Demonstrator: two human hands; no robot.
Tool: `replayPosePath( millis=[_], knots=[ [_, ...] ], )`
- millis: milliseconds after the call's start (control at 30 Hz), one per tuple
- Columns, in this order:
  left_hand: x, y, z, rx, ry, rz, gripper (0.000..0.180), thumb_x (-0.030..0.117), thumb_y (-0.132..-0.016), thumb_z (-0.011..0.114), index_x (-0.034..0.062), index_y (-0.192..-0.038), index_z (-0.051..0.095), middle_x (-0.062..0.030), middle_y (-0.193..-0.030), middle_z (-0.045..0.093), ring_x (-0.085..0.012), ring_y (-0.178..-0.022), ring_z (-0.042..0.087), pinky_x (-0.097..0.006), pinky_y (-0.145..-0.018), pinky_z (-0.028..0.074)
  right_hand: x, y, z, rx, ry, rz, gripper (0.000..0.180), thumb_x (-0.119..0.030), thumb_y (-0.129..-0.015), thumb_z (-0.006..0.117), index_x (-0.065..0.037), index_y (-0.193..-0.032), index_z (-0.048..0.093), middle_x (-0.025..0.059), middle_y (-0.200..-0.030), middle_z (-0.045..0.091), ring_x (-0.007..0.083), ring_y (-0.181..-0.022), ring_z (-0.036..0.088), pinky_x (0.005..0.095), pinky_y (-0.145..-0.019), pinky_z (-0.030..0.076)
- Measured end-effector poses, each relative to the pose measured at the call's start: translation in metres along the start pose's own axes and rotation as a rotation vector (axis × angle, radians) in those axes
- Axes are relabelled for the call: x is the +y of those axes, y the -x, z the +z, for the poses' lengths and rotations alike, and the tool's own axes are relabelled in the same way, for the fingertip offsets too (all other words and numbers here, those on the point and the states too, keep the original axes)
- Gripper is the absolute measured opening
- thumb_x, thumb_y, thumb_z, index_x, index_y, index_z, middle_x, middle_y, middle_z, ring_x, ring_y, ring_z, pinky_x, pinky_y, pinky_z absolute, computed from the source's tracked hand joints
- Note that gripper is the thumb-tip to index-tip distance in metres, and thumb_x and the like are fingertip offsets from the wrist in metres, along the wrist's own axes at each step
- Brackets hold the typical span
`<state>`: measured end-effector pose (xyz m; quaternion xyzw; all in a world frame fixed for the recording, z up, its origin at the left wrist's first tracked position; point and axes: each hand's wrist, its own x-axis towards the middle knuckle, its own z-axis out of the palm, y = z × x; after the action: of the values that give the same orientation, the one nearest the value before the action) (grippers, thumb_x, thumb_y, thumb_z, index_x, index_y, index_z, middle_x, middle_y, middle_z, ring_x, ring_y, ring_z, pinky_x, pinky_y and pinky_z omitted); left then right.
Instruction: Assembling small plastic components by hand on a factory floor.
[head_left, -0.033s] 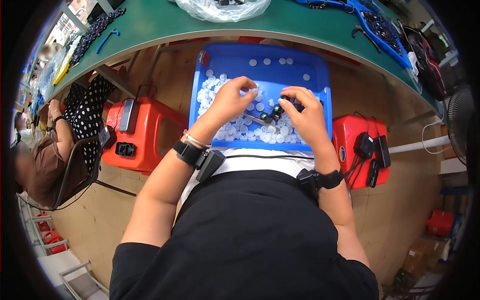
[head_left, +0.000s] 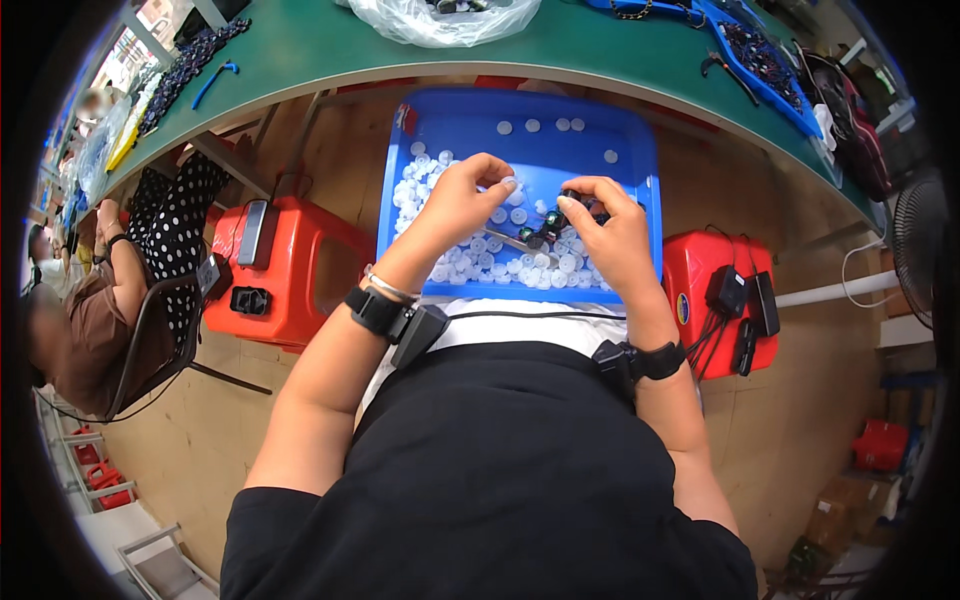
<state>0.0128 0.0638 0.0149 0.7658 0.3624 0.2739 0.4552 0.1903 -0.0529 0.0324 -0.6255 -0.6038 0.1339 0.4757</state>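
My left hand (head_left: 462, 203) pinches a white disc (head_left: 508, 184) between thumb and forefinger, over the blue tray (head_left: 640, 170) on my lap. My right hand (head_left: 612, 232), at 3 o'clock from it, has its fingers closed around a dark strand of beads (head_left: 545, 226). Loose white discs (head_left: 470, 255) cover the tray at 6 o'clock.

Head-worn fisheye, steeply downward, close.

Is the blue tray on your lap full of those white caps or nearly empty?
Partly full. White caps pile along the near and left sides of the blue tray; the far part is mostly bare blue, with a few scattered.
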Motion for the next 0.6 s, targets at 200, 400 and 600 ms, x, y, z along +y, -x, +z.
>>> replayPosePath(
  millis=[200,400,600],
  knots=[
    [0.024,0.016,-0.013,-0.11,0.982,-0.285,0.032,0.009,-0.089,0.062,-0.0015,-0.118,0.052,-0.0114,-0.1,0.064,-0.0119,-0.085,0.063,-0.023,-0.076,0.053,-0.015,0.0,-0.002,0.031,-0.696,0.316,0.019,-0.007,-0.091,0.06,0.001,-0.107,0.058,0.0062,-0.091,0.06,0.0123,-0.078,0.062,0.0256,-0.072,0.054],
    [0.026,0.042,-0.002,-0.202,1.263,-0.353,0.032,0.007,-0.09,0.058,-0.0065,-0.119,0.052,-0.0188,-0.109,0.063,-0.0213,-0.101,0.063,-0.03,-0.093,0.052,-0.023,0.011,0.005,-0.037,-0.794,0.365,0.018,-0.01,-0.091,0.061,0.003,-0.1,0.053,0.0092,-0.089,0.058,0.014,-0.071,0.064,0.0265,-0.063,0.057],
    [0.028,0.055,0.005,-0.215,1.117,-0.368,0.032,0.01,-0.089,0.063,-0.0029,-0.117,0.055,-0.0114,-0.103,0.063,-0.0152,-0.091,0.064,-0.025,-0.084,0.053,-0.031,0.019,0.016,-0.097,-0.676,0.364,0.012,-0.009,-0.092,0.058,0.001,-0.093,0.053,0.0076,-0.08,0.06,0.0105,-0.062,0.062,0.0232,-0.054,0.054]
  ],
)
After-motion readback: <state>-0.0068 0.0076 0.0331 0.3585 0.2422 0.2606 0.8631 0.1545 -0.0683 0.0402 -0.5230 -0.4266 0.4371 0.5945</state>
